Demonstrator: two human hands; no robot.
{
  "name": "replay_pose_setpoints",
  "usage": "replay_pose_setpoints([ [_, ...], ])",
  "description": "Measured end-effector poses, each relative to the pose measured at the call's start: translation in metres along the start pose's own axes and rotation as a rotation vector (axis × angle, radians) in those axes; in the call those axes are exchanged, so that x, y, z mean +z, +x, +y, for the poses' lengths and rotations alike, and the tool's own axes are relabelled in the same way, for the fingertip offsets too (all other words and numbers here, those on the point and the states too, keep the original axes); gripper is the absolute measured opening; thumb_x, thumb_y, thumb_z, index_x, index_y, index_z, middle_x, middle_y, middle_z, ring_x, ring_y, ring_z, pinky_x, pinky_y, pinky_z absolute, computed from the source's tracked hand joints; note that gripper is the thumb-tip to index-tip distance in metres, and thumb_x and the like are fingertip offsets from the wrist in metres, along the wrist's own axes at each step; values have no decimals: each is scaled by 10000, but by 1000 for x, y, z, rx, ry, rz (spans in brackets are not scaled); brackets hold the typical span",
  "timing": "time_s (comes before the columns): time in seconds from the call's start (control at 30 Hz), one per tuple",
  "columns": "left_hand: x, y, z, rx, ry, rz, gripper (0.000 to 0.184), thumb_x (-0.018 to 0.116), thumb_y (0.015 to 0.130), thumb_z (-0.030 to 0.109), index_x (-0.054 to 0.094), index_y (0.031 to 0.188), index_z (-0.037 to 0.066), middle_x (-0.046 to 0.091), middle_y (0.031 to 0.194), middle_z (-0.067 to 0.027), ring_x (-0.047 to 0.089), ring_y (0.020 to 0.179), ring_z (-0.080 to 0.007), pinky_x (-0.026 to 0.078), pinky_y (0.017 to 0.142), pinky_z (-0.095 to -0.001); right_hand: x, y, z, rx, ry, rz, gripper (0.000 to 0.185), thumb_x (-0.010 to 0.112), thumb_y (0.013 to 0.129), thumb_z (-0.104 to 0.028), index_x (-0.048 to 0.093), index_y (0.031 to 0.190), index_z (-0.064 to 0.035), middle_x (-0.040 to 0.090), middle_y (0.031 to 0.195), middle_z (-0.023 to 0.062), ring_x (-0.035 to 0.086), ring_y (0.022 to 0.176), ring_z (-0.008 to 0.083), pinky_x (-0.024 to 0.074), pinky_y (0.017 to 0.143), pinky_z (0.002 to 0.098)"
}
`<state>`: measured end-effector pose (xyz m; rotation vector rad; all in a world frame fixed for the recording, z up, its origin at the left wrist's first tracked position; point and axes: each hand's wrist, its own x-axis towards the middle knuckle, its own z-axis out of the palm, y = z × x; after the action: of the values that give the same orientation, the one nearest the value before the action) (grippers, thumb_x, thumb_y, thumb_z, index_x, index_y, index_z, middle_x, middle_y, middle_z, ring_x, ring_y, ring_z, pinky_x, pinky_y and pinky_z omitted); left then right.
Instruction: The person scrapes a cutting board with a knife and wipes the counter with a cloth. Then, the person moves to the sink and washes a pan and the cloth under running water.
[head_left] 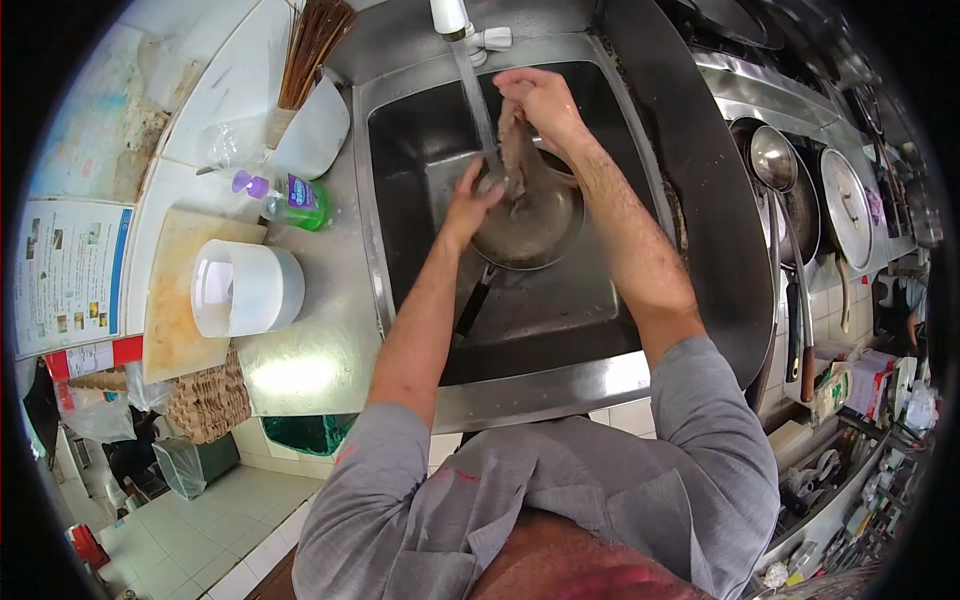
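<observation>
Water runs from the white tap (450,18) into the dark metal sink (590,325). My right hand (543,103) is closed at the upper end of a limp, grey-brown wet cloth (514,150), which hangs down beside the stream. Lower and to the left, my left hand (470,207) has its thumb and fingers apart, close to the falling water and the cloth's lower end. Below both hands lies a round frying pan (545,235) with water in it. Its black handle (474,300) points toward the sink's near left corner.
Left of the sink stand a green soap bottle (302,203), a white round tub (275,290), a stained cutting board (175,290) and a white container with a twig brush (312,50). At the right hang a ladle (773,160), pans and a lid (845,205).
</observation>
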<state>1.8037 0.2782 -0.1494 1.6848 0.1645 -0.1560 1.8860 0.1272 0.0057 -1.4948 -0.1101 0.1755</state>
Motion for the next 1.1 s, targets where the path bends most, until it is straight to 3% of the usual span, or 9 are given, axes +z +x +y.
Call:
replay_pose_setpoints([
  [0.17,8,54,61,177,-52,-143,592,708,677,60,446,1203,-17,532,1152,-131,518,1048,-237,417,877,-343,-4,4,-46,-177,100,-25,162,588,793,-76,619,925,13,569,752,14,476,645,71,367,563,204],
  [0.27,-10,74,71,-150,-200,23,362,669,616,-49,534,950,-15,600,817,-83,580,669,-171,478,613,-311,-36,18,-17,-275,-35,244,161,590,803,-97,620,918,11,583,760,11,486,615,65,383,532,212],
  [0.33,-15,72,84,-82,-186,8,356,670,640,-43,529,966,-11,607,849,-90,592,726,-177,483,651,-300,-62,40,50,-132,-18,315,282,575,823,-118,557,1090,-28,605,855,35,515,610,82,406,537,212],
  [0.43,-8,56,111,18,-171,-86,368,715,647,10,539,969,-23,621,900,-84,606,793,-175,489,708,-291,-45,18,83,571,181,25,701,503,844,-499,280,1352,-70,383,1311,183,449,1116,316,432,801,519],
  [0.63,5,54,89,661,503,46,437,781,651,228,576,987,38,595,887,-58,570,814,-140,467,753,-281,7,20,122,400,1059,-154,475,472,865,-401,513,1099,10,572,1064,146,585,925,249,466,824,389],
  [0.77,2,61,78,249,-291,417,391,718,737,251,565,1013,20,593,926,-78,567,889,-160,474,781,-303,40,23,109,267,663,63,334,490,840,-265,569,1004,15,609,958,116,597,857,241,464,781,353],
  [0.87,-7,56,77,-158,-1091,-322,334,592,834,235,547,1061,-6,597,973,-98,591,891,-203,491,777,-322,39,20,105,161,483,-86,302,456,858,-264,570,1046,-57,574,1018,80,565,916,230,438,788,391],
  [1.0,-1,53,89,135,-602,-35,265,570,815,180,578,994,-15,609,940,-82,601,809,-171,494,732,-282,13,11,92,355,847,-381,351,428,871,-338,525,1150,-150,500,1172,54,510,1044,265,401,861,482],
  [1.1,-9,65,101,274,-419,-278,174,617,696,48,611,865,6,627,812,-76,599,705,-148,488,663,-241,4,-5,70,440,882,-475,381,495,835,-247,481,1203,-148,508,1150,58,485,1101,253,409,886,506],
])
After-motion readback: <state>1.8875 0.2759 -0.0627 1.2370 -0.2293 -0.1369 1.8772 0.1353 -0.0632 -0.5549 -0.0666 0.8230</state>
